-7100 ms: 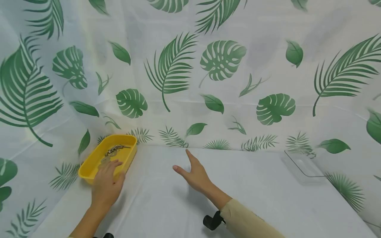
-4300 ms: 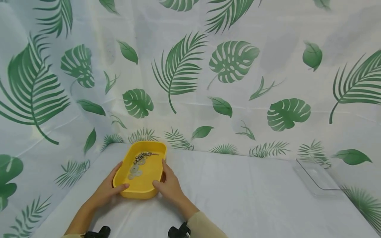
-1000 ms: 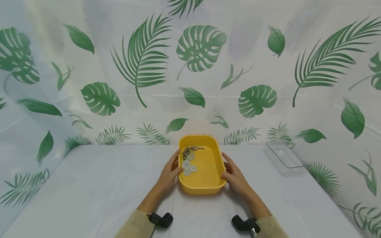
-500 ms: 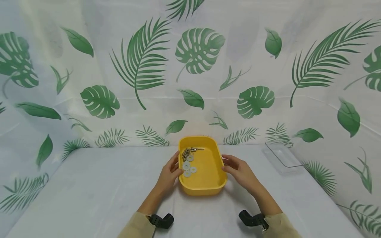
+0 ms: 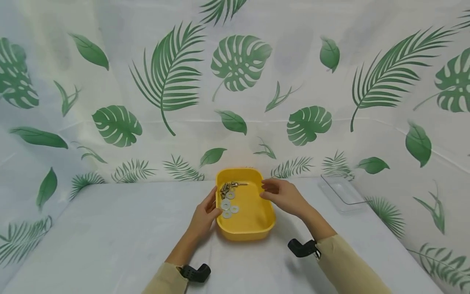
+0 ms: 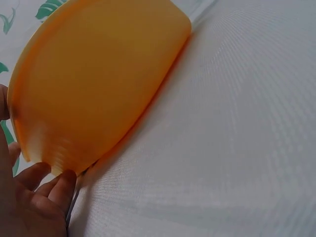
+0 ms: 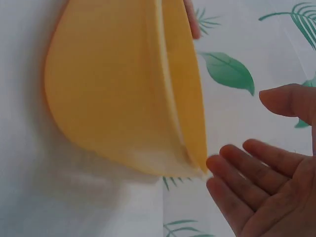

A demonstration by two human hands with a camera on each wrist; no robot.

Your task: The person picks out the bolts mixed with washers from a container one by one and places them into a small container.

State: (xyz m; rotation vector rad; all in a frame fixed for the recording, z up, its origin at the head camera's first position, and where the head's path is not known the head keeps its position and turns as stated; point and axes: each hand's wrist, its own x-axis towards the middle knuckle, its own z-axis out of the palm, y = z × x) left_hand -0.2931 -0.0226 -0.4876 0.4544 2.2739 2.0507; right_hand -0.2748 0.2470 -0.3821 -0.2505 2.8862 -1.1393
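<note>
A yellow plastic tray [image 5: 254, 212] stands on the white tabletop in the middle of the head view. Along its left side lie several small metal screws [image 5: 225, 188] and several flat washers [image 5: 234, 209]. My left hand [image 5: 202, 216] holds the tray's left wall, thumb at the rim and fingers against the outside, as the left wrist view also shows. Over the tray's right rim hovers my right hand [image 5: 288, 198], holding nothing. In the right wrist view its fingers [image 7: 252, 168] are spread from the thumb, close to the tray's far end.
A clear rectangular container [image 5: 339, 196] sits at the back right of the table. Behind the table hangs a white sheet [image 5: 235, 143] printed with green leaves. Each wrist wears a black camera mount [image 5: 302, 248].
The tray was carried from the back left to the middle and set there. Within the last second my right hand has let go of its right side and risen above the rim.
</note>
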